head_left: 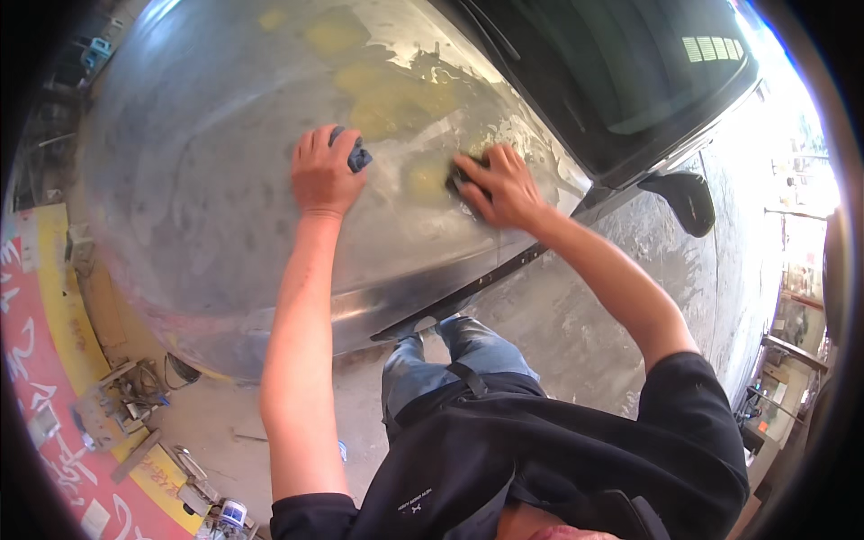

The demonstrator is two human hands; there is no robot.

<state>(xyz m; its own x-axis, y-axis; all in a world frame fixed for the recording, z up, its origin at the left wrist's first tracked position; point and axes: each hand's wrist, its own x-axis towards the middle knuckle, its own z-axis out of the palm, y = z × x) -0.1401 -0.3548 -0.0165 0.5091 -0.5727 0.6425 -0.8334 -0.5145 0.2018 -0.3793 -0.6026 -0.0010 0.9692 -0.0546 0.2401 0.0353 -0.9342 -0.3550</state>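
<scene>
Both arms reach over the car hood (216, 153), whose bare grey surface has yellowish filler patches (405, 99). My left hand (322, 180) rests on the middle of the hood, fingers curled round a crumpled dark blue cloth (359, 158) that sticks out by the thumb. Farther right, by the windshield side, my right hand (508, 191) presses a small dark pad (456, 177) on the hood beside a yellow patch. The hand covers most of that pad, so its exact kind is unclear.
The dark windshield (612, 76) and a black side mirror (686, 200) lie to the right. A black strip (495, 274) runs along the hood's near edge. At lower left are a red and yellow banner (54, 360), metal tools (121, 396) and a white-and-blue can (232, 513).
</scene>
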